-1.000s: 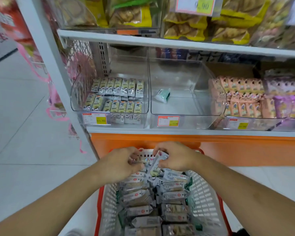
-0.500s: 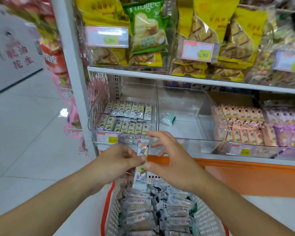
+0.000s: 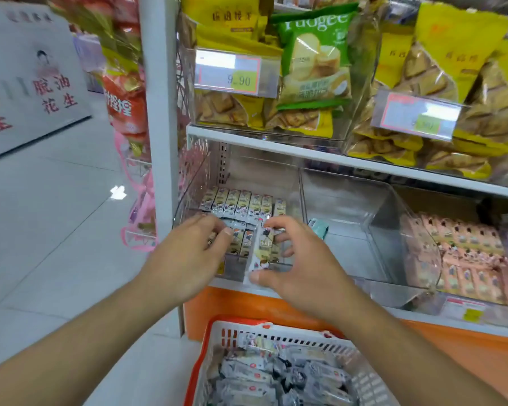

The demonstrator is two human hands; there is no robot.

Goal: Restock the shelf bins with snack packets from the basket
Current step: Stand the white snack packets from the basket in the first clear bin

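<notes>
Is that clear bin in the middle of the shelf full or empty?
Nearly empty. The middle clear bin shows a bare floor with just one small green packet near its left wall.

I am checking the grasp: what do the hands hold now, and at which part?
The right hand holds one upright packet, thumb at its bottom end and fingers at its top. The left hand touches packets in the bin; a grip there cannot be told.

Pale tiled floor (image 3: pixel 50 230), white shelving upright (image 3: pixel 159 112).
</notes>
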